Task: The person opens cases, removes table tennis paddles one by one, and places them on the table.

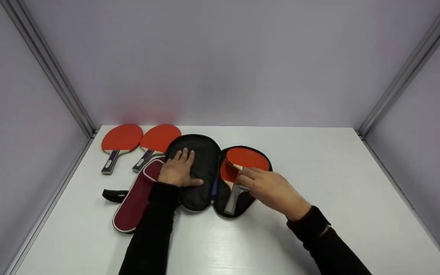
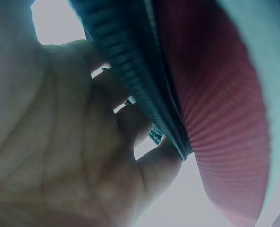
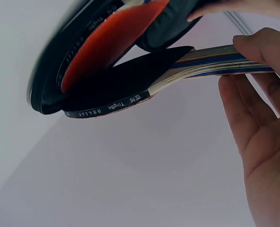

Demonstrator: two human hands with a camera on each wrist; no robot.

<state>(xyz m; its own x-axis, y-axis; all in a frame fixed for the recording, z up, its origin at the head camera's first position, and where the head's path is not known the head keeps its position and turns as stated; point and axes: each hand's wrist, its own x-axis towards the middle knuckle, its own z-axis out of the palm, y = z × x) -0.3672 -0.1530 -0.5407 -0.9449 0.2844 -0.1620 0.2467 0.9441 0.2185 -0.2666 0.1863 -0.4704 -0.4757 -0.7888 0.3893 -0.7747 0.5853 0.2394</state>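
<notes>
An unzipped paddle case (image 1: pixel 197 196) lies spread open, black lining up. My left hand (image 1: pixel 180 168) rests on its left half with fingers spread. In the left wrist view, a black zipper edge (image 2: pixel 135 80) runs across the fingers. My right hand (image 1: pixel 271 189) pinches the handle of a red-faced table tennis paddle (image 1: pixel 248 157) over the case's right half. Beneath it, another red paddle (image 1: pixel 233 200) lies in that half, handle toward me. From the right wrist, the held paddle's dark underside and lettered edge (image 3: pixel 123 103) show, tilted, its tip at the case's rim.
Two more red paddles, one at far left (image 1: pixel 122 136) and one beside it (image 1: pixel 160 137), lie at the table's back left. A maroon case (image 1: pixel 136 202) with white piping and a black strap (image 1: pixel 115 195) sits under my left forearm. Walls enclose the white table (image 1: pixel 330 229).
</notes>
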